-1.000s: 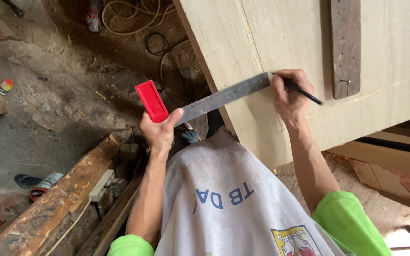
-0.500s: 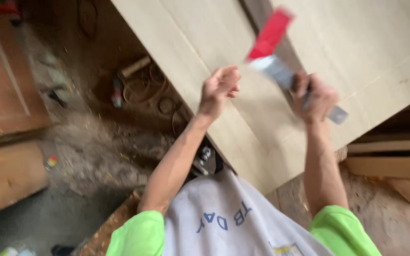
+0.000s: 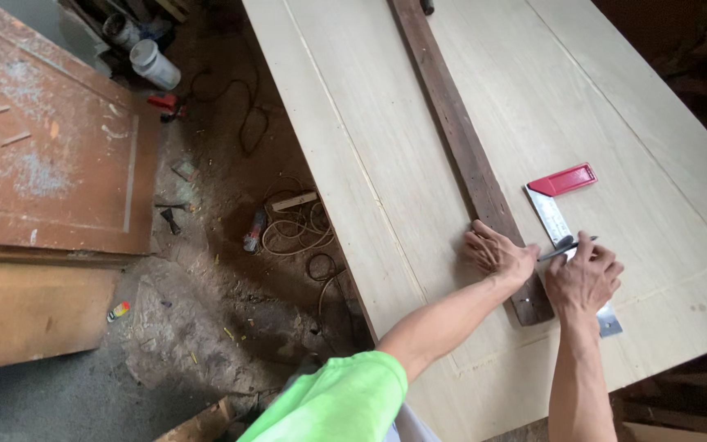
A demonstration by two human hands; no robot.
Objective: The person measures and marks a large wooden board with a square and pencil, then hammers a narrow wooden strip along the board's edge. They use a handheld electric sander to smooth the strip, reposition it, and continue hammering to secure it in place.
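Two hands are working close together near the front edge of the pale plywood panel (image 3: 419, 164) that is serving as my worktop. My right hand (image 3: 584, 281) is closing around a dark pencil (image 3: 566, 245) and pressing on the steel blade of the try square (image 3: 556, 214), whose red stock is lying well out on the panel. My left hand (image 3: 497, 252) is lying flat, fingers spread, on the near end of the long dark wooden batten (image 3: 464, 147), holding nothing.

I am judging the main risk to be slip: the square is resting flat beside the batten and looks only lightly held, so a nudge from the pencil could be skewing it and any line with it. The batten is unclamped too; if my left hand is easing off, it could be pivoting.

Room is generous out across the panel. Leftward, the edge is dropping to a floor littered with coiled cable (image 3: 292, 229), and the near edge is sitting just behind my wrists.
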